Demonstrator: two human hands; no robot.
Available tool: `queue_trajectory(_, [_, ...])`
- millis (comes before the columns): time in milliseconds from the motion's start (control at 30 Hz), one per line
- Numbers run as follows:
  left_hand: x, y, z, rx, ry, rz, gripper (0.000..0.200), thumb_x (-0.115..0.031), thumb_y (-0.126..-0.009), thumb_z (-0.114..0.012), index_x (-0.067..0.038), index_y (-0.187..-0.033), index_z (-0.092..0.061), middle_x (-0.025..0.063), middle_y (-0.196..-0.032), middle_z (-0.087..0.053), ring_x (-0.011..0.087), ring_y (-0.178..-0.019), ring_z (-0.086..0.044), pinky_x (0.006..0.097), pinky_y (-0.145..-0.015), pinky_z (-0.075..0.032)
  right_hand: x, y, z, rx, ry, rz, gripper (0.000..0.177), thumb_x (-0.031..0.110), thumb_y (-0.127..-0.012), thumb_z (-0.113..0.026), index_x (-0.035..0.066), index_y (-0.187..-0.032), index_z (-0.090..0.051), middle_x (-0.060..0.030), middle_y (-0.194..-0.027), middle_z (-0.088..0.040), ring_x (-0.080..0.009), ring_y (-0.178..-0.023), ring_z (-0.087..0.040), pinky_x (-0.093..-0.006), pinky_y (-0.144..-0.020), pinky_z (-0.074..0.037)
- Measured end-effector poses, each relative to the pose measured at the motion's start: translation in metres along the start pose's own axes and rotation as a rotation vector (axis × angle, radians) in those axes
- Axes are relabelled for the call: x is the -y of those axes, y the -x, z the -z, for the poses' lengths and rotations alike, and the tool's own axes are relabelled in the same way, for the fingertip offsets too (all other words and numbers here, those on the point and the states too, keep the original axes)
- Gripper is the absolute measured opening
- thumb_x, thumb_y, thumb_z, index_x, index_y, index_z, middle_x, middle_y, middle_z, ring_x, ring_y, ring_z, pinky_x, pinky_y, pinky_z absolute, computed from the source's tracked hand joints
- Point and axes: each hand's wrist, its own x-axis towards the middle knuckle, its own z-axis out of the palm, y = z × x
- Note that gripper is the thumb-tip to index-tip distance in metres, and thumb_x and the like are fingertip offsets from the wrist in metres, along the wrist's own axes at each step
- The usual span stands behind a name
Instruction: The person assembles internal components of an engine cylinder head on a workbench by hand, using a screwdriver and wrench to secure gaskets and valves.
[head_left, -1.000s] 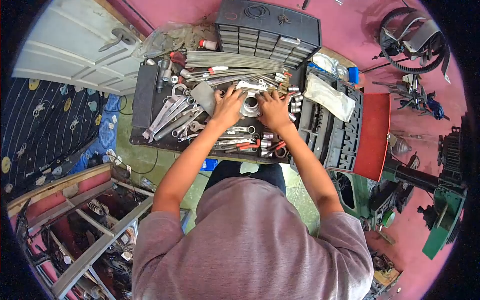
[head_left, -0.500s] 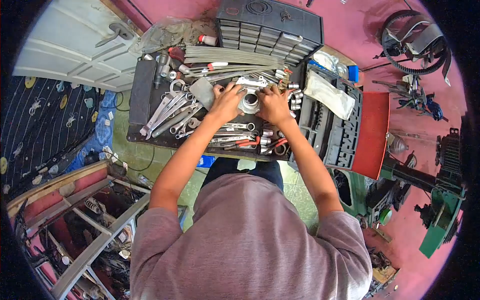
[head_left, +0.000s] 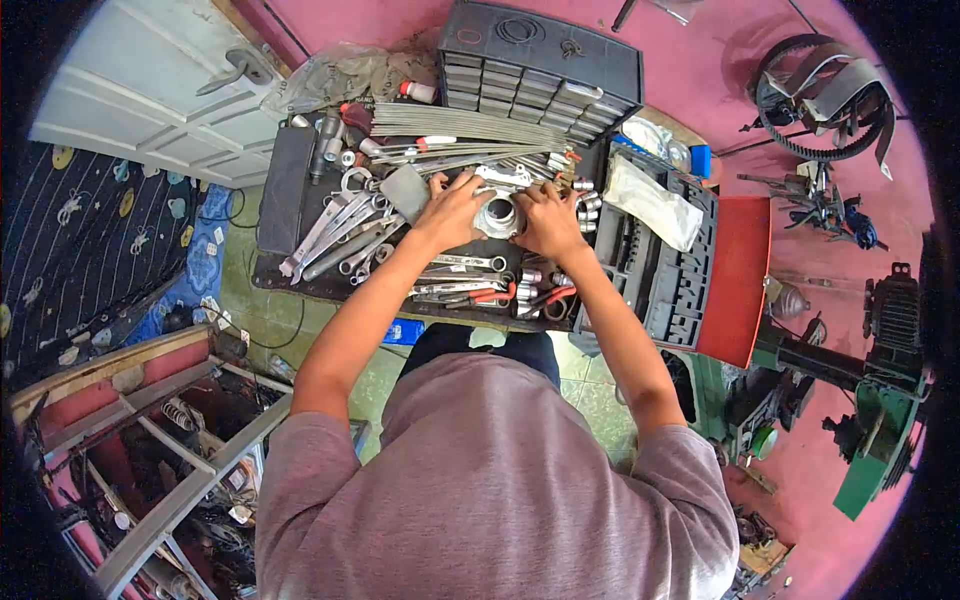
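Over tray: left hand, right hand clasp cylinder from opposite sides, fingers curled round it, likely steadying it among wrenches.

The cast part gripped between the left hand and the right hand is bare grey metal, dull outside and brighter in its bore. The wrenches are polished, shiny steel. The rods are matt metal. The drawer cabinet is dark matt plastic, and the case lid is smooth red plastic. The bag is crinkled plastic film. The shirt is soft cloth. The belt looks like black rubber.
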Motion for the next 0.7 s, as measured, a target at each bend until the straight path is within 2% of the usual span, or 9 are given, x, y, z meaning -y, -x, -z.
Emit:
queue_trajectory(100, [0.001,-0.002,0.002,-0.020,-0.040,-0.039,0.078,-0.036,-0.061,-0.091,-0.014,-0.132,-0.066,0.0065,-0.138,-0.052,0.0244,-0.137,-0.043,0.0586,-0.102,-0.030,-0.004,0.001,0.001,0.030,0.044,0.004,0.080,0.045,-0.060,-0.090,0.018,-0.131,-0.064,-0.0015,-0.127,-0.063,-0.0271,-0.126,-0.053,-0.0659,-0.098,-0.039])
queue_trajectory(167, [0.000,-0.003,0.006,-0.015,-0.033,-0.042,0.076,-0.036,-0.062,-0.090,-0.013,-0.131,-0.066,0.0068,-0.140,-0.051,0.0246,-0.138,-0.043,0.0602,-0.103,-0.029,-0.005,0.002,0.002,-0.001,-0.022,0.021,0.072,0.040,-0.063,-0.089,0.015,-0.127,-0.066,-0.0014,-0.126,-0.063,-0.0278,-0.128,-0.052,-0.0692,-0.098,-0.038])
queue_trajectory(233, [-0.004,-0.005,0.012,-0.027,-0.027,-0.055,0.078,-0.036,-0.061,-0.091,-0.012,-0.130,-0.066,0.0073,-0.135,-0.053,0.0238,-0.136,-0.043,0.0608,-0.102,-0.030,-0.006,0.001,0.005,-0.008,-0.013,0.004,0.073,0.039,-0.062,-0.090,0.015,-0.127,-0.066,-0.0018,-0.125,-0.064,-0.0279,-0.126,-0.053,-0.0694,-0.099,-0.038])
queue_trajectory(367, [-0.007,-0.015,0.021,-0.033,-0.062,-0.055,0.077,-0.037,-0.062,-0.090,-0.012,-0.131,-0.066,0.0072,-0.137,-0.052,0.0247,-0.137,-0.042,0.0625,-0.103,-0.030,-0.013,0.001,0.015,-0.023,0.012,0.009,0.079,0.038,-0.060,-0.091,0.017,-0.131,-0.064,-0.0021,-0.123,-0.064,-0.0280,-0.126,-0.054,-0.0693,-0.099,-0.037])
queue_trajectory(500, [-0.011,-0.027,0.039,-0.059,-0.121,-0.105,0.081,-0.038,-0.062,-0.090,-0.013,-0.134,-0.063,0.0076,-0.137,-0.051,0.0253,-0.138,-0.041,0.0638,-0.105,-0.030,-0.019,-0.001,0.034,-0.073,-0.006,0.009,0.081,0.038,-0.060,-0.090,0.017,-0.133,-0.063,-0.0015,-0.124,-0.064,-0.0273,-0.125,-0.053,-0.0682,-0.099,-0.037])
queue_trajectory(533, [-0.013,-0.030,0.047,-0.002,-0.142,-0.090,0.084,-0.040,-0.066,-0.088,-0.016,-0.141,-0.059,0.0082,-0.143,-0.049,0.0260,-0.141,-0.040,0.0631,-0.106,-0.029,-0.020,0.000,0.042,-0.077,-0.001,0.006,0.081,0.038,-0.060,-0.090,0.017,-0.133,-0.063,-0.0017,-0.126,-0.063,-0.0273,-0.126,-0.053,-0.0677,-0.100,-0.037])
queue_trajectory(567, [-0.017,-0.033,0.054,0.017,-0.135,-0.079,0.084,-0.040,-0.066,-0.088,-0.016,-0.141,-0.059,0.0087,-0.143,-0.048,0.0267,-0.143,-0.038,0.0633,-0.106,-0.029,-0.020,0.001,0.050,-0.081,0.004,0.002,0.081,0.038,-0.060,-0.091,0.017,-0.134,-0.063,-0.0019,-0.127,-0.062,-0.0273,-0.126,-0.053,-0.0672,-0.100,-0.037])
queue_trajectory(700, [-0.027,-0.049,0.079,-0.103,-0.177,-0.130,0.081,-0.041,-0.066,-0.087,-0.016,-0.138,-0.060,0.0079,-0.143,-0.048,0.0283,-0.143,-0.038,0.0646,-0.104,-0.029,-0.030,0.002,0.081,-0.202,0.014,0.028,0.083,0.038,-0.063,-0.090,0.017,-0.137,-0.059,-0.0021,-0.132,-0.060,-0.0276,-0.125,-0.052,-0.0653,-0.101,-0.037])
